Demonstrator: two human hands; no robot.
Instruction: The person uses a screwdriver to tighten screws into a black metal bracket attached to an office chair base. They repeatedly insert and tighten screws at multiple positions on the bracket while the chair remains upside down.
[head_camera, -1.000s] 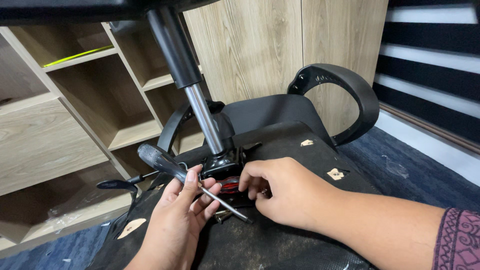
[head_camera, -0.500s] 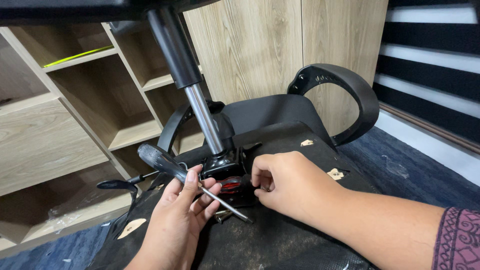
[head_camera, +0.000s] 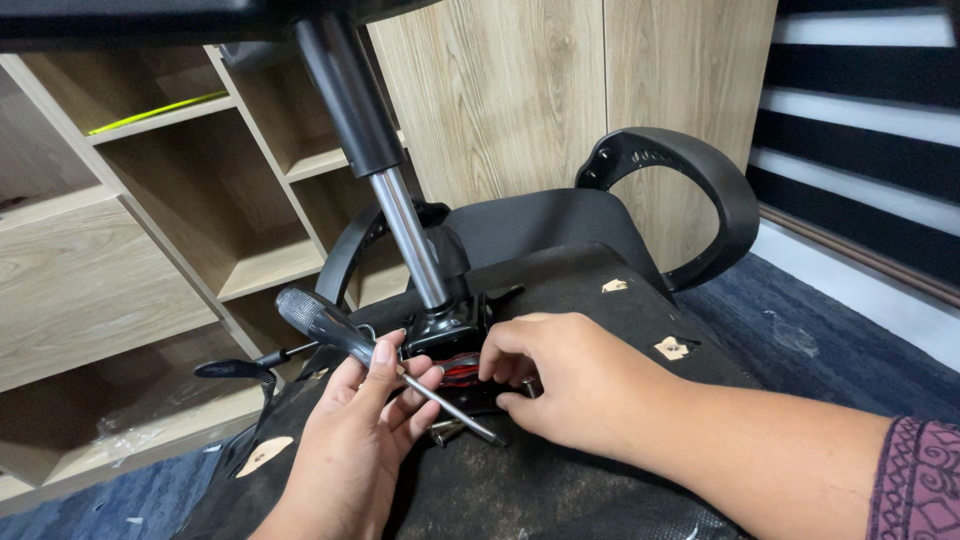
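Chair underside (head_camera: 560, 480), left grip (head_camera: 350, 440) around screwdriver (head_camera: 330, 325)

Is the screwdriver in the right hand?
No, the left hand holds the screwdriver; the right hand pinches at the chair mechanism.

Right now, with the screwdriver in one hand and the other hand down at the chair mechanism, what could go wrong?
1. The screwdriver sits loosely in the left hand, its tip close to the right hand; a slip could jab the fingers.
2. Loose screws lie on the upturned seat underside and could roll off onto the carpet.
3. The right fingers are tucked beside the black mechanism under the gas cylinder; if it shifts, they might get pinched.
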